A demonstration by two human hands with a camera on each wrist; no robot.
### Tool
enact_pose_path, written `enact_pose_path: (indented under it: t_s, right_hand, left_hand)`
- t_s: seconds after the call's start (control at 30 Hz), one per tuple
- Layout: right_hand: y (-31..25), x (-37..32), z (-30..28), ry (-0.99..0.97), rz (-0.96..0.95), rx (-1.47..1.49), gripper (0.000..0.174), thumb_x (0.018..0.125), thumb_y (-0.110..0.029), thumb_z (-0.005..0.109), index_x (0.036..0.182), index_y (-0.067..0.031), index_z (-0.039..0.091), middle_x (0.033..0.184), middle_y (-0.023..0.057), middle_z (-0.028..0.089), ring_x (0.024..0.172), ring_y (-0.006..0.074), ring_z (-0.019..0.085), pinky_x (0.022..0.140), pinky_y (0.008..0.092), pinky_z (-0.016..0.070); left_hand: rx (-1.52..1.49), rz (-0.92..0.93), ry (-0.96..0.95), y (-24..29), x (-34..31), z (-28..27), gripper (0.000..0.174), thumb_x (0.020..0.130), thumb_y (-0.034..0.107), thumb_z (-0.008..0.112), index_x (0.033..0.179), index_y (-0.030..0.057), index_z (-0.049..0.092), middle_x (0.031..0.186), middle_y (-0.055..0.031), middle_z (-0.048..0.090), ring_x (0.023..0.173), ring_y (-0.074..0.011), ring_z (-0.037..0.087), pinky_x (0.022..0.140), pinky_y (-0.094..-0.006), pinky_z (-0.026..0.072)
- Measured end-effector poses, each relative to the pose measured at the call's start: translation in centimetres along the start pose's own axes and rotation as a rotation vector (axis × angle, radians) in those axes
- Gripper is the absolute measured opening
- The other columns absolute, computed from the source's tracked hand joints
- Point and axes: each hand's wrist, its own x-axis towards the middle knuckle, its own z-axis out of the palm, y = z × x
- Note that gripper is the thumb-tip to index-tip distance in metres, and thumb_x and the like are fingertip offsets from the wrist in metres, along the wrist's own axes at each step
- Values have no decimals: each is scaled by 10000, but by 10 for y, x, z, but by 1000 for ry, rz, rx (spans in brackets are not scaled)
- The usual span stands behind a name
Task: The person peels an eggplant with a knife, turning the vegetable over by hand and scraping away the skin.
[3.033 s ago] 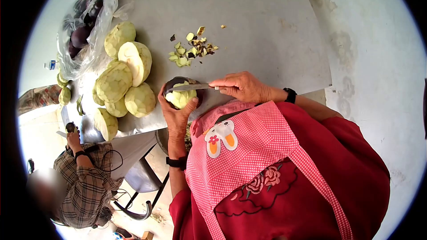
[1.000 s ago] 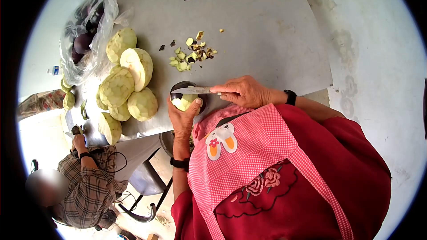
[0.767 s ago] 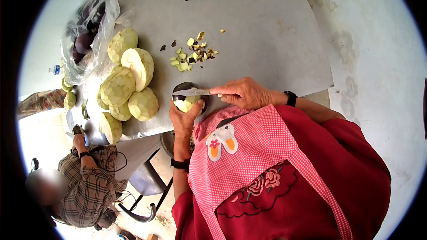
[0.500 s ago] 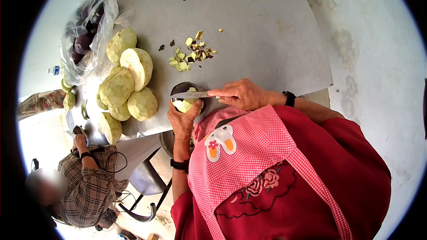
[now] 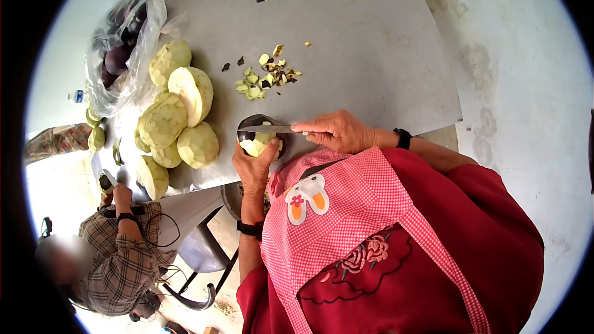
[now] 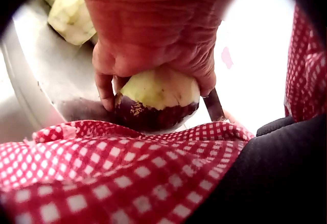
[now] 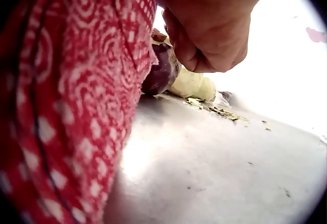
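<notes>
My left hand (image 5: 250, 167) grips a round, dark purple eggplant (image 5: 249, 122) from the near side, its thumb across a peeled pale patch. In the left wrist view the eggplant (image 6: 158, 118) shows a pale peeled half above purple skin, with the left hand (image 6: 153, 35) over it. My right hand (image 5: 341, 131) holds a knife (image 5: 265, 128) by its handle, and the blade lies across the eggplant where purple skin meets pale flesh. Curled fingers of the right hand (image 7: 212, 37) show in the right wrist view, the handle hidden inside them.
Several peeled eggplants (image 5: 162, 120) are heaped on the left of the metal table (image 5: 371, 37). Behind them sits a plastic bag (image 5: 151, 18) of unpeeled ones. Peel scraps (image 5: 253, 83) lie beyond my hands. Another person (image 5: 117, 260) works at the lower left, near a chair (image 5: 207, 247).
The eggplant has turned in my left hand, bringing more purple skin under the blade. Another dark scrap lies left of the peelings. The other person's hands have shifted.
</notes>
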Motion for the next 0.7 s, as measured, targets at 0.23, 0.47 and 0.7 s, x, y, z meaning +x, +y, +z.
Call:
enact_pose_path:
  t_s: [0.23,0.47,0.7]
  right_hand:
    - [4,2,2,-17,-48,8,338,955,-193,605,1291,-164,620,1031,133,712,790,282,694,699,337,544]
    - [11,3,3,-45,-37,69,352,952,-180,605,1303,-149,609,989,162,705,774,305,682,699,346,535]
    - [13,5,2,-16,10,-46,368,948,-179,595,1316,-172,592,990,163,703,787,323,682,704,368,537]
  left_hand:
    - [27,37,20,-4,3,0,582,722,348,840,1087,-47,618,919,-116,701,784,-170,656,728,-310,540]
    - [13,-19,13,1,3,-2,536,722,306,828,1070,-47,626,911,-114,702,775,-176,657,724,-312,539]
    - [-69,-67,13,-2,5,-4,501,719,280,821,1052,-41,629,908,-112,701,776,-175,658,730,-314,542]
